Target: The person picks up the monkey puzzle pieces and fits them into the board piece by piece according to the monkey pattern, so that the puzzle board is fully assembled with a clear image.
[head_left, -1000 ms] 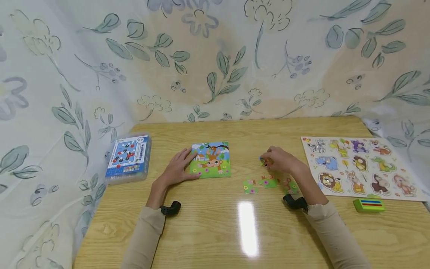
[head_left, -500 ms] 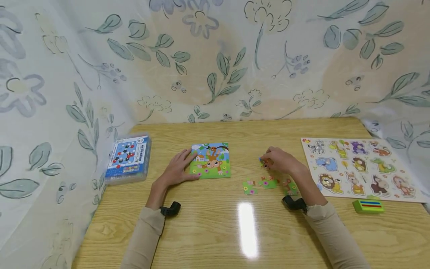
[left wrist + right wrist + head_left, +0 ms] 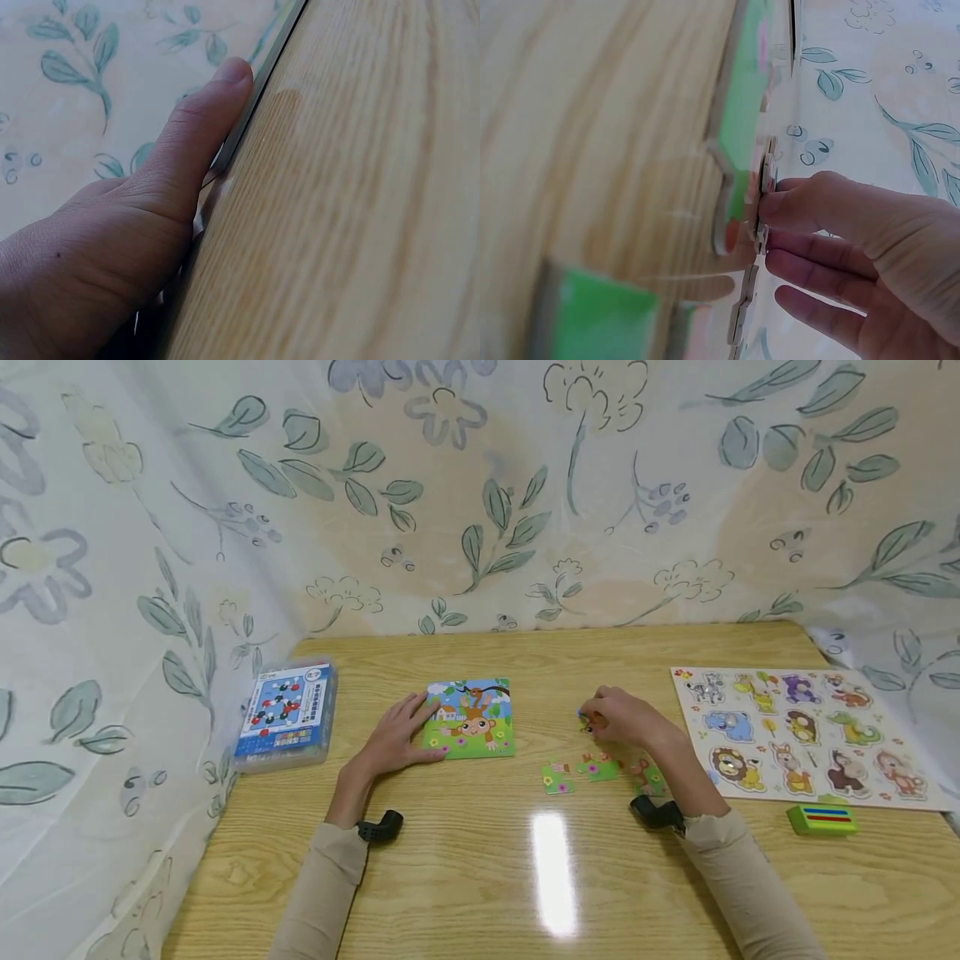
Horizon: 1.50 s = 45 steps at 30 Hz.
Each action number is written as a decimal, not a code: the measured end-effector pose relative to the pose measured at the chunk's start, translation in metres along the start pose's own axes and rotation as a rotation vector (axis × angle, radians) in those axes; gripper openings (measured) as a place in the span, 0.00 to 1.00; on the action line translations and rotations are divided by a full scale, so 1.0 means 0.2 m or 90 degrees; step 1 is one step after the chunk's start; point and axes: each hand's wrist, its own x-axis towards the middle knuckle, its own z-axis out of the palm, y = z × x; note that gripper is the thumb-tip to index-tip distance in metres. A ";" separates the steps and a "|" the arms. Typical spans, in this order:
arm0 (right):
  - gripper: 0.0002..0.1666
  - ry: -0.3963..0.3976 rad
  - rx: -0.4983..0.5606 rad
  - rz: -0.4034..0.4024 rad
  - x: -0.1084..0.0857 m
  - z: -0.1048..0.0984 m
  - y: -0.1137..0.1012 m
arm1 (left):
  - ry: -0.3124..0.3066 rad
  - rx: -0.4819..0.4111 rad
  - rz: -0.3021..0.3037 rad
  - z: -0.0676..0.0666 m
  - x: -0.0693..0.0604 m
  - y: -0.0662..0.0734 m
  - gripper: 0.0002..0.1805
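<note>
My left hand [image 3: 395, 735] rests at the left side of a square monkey picture puzzle [image 3: 474, 727]. Its thumb lies along the near edge; the fingers reach over the upper left corner, as the head view shows. To the right of that picture, my right hand [image 3: 624, 718] pinches a small puzzle piece [image 3: 589, 723] with blue and brown on it, which the fingers partly hide. In the right wrist view the thumb [image 3: 784, 206] presses on the piece from the near side. Loose green puzzle pieces [image 3: 558, 779] lie on the table just nearer the body, one partly beneath the right wrist.
On the right lies a large animal puzzle board [image 3: 765, 760], with a small green block [image 3: 821, 820] in front of it. A boxed set with a blue molecule label [image 3: 287, 710] stands at the left of the wooden table [image 3: 465, 877]. Floral cloth hangs behind.
</note>
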 end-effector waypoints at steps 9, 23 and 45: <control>0.21 0.026 0.012 -0.007 0.01 0.02 0.02 | -0.001 0.001 -0.003 0.02 0.00 -0.02 0.51; 0.26 0.036 0.095 -0.016 0.01 0.01 0.03 | 0.006 -0.001 0.004 0.02 0.00 -0.02 0.51; 0.15 0.212 0.050 -0.245 0.05 -0.01 -0.05 | 0.009 -0.004 0.004 0.01 0.00 -0.02 0.51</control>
